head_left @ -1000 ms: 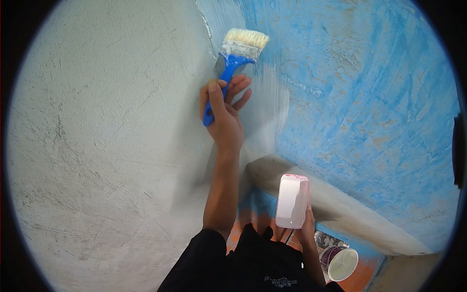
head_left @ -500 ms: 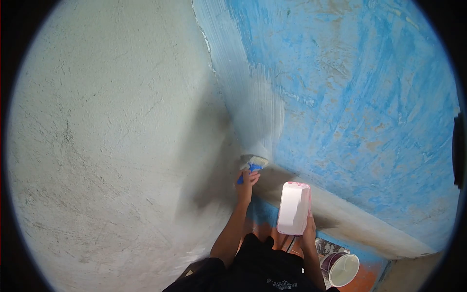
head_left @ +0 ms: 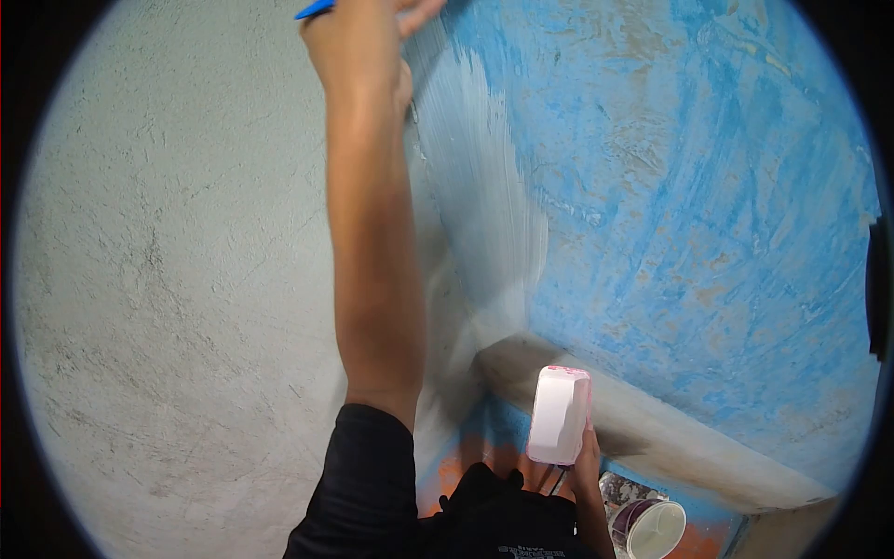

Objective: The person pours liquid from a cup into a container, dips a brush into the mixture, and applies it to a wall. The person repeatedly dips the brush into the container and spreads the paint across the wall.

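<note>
At the top of the head view, my left hand (head_left: 358,42) is raised in front of the wall corner, closed around a paintbrush. Only the blue handle end (head_left: 315,9) of the brush shows; its bristles are out of sight behind the hand or past the frame edge. Low down, my right hand (head_left: 587,461) grips the side of a white rectangular tub (head_left: 560,410) with pinkish-red marks on its rim. The tub's inside looks white. A band of whitish brush strokes (head_left: 494,205) runs down the blue wall (head_left: 670,186) beside the corner.
A rough grey-white wall (head_left: 186,233) fills the left side. Along the foot of the blue wall runs a pale ledge (head_left: 670,419). On the blue and orange floor, a bucket (head_left: 657,529) with a pale inside stands right of my right arm.
My left hand has swung from low in the corner up to the top of the view with the paintbrush. The tub in my right hand has dropped slightly.
</note>
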